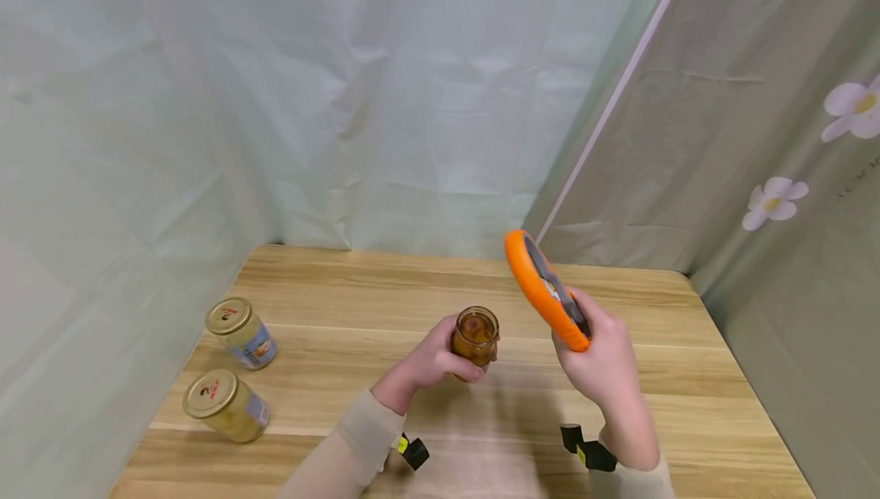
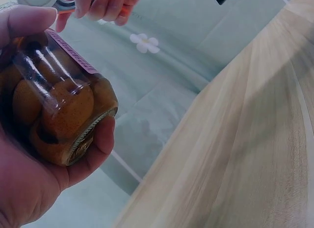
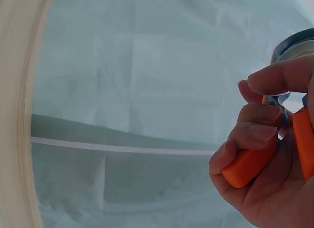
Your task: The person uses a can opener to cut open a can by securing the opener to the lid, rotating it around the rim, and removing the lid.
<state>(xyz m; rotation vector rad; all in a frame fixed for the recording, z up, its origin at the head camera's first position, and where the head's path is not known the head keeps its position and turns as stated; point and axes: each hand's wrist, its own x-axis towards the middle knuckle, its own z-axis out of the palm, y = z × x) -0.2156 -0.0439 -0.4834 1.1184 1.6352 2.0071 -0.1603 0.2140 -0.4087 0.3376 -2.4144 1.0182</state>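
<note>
My left hand (image 1: pixel 435 358) grips a glass jar (image 1: pixel 474 342) above the table, fingers and thumb curled round its side. The jar's mouth has no lid on it, and brown round pieces in dark liquid show through the glass (image 2: pixel 66 103). To the right and higher, my right hand (image 1: pixel 605 358) holds an orange-handled jar opener (image 1: pixel 539 293), apart from the jar. In the right wrist view its orange handle (image 3: pixel 250 166) lies under the curled fingers. A pale disc, apparently a lid (image 3: pixel 300 50), sits inside the opener's ring, partly cut off by the frame.
Two lidded jars with pale contents stand at the table's left side, one farther back (image 1: pixel 242 335) and one nearer (image 1: pixel 228 406). The wooden table (image 1: pixel 344 293) meets hanging pale curtains (image 1: pixel 426 102) at the back and both sides.
</note>
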